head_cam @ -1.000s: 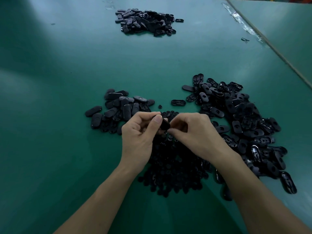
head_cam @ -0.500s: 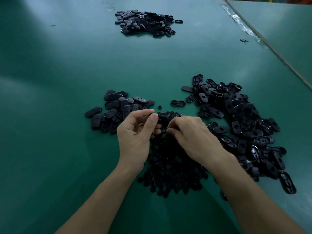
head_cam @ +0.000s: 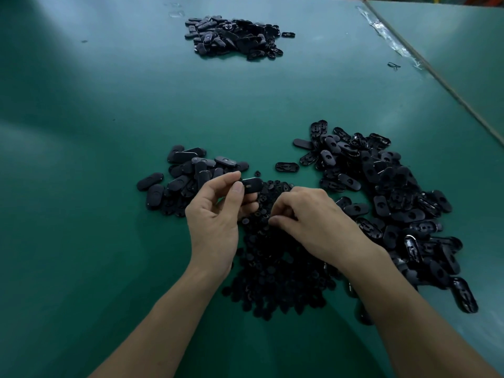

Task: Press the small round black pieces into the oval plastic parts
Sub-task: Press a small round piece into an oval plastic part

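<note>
Black plastic sits clamped in my left hand [head_cam: 212, 214]: thumb and forefinger pinch one oval part [head_cam: 252, 184] by its end, held up off the table. The rest of it juts out to the right of those fingertips, toward my right hand [head_cam: 313, 222]. Its long axis runs sideways, close to level, with the broad face turned up at me. A small pale mark shows near the gripped end, and I cannot tell whether that is the socket. My right hand hovers just right of the oval and a little nearer me, knuckles up. Its fingers curl down into the heap of small round pieces [head_cam: 272, 268], thumb drawn in against the forefinger. Whether a piece is caught between them I cannot tell. I judge this to be the fetching step, with one oval ready and its round piece being picked. Next I must lift a single piece clear, carry it up to the oval, and set it squarely over the opening. Then I press while my left fingers keep the oval from twisting.
</note>
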Available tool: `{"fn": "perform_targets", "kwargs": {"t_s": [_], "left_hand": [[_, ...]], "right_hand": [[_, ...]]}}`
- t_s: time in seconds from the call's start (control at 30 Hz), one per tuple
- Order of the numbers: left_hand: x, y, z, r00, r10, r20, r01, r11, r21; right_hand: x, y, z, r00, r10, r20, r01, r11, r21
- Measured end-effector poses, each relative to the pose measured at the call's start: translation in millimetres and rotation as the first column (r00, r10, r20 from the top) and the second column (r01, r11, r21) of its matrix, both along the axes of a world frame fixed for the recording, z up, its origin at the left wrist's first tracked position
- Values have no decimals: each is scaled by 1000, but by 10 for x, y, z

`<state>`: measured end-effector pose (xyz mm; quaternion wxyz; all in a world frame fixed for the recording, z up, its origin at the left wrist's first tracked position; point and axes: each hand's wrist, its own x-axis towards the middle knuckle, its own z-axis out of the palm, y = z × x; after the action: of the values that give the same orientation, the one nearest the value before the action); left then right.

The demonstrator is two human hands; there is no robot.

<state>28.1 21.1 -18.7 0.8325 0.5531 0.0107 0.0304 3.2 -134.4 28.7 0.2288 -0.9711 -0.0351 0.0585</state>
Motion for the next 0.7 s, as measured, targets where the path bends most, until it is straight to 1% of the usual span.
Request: {"fn": "perform_targets", "kwargs": {"t_s": [0.33, 0.37, 0.47, 0.6, 0.7], "left_hand": [[1, -16, 17, 1000, 6, 11, -7, 1000, 12], [1, -18, 21, 1000, 8, 12, -8, 1000, 11], [-5, -17, 34, 1000, 10, 16, -11, 1000, 9], [-23, -25, 44, 1000, -7, 15, 7, 1000, 5], [-25, -24, 39, 1000, -26, -5, 26, 1000, -3]], "right_hand": [[10, 59, -41, 1000, 4, -9, -5, 998, -65], [7, 58, -37, 1000, -5, -4, 5, 999, -48], [8, 34, -25, 998, -54, 12, 53, 995, 81], [20, 0, 23, 993, -100, 57, 86, 973, 214], [28, -12, 47, 991, -105, 86, 83, 971, 226]]}}
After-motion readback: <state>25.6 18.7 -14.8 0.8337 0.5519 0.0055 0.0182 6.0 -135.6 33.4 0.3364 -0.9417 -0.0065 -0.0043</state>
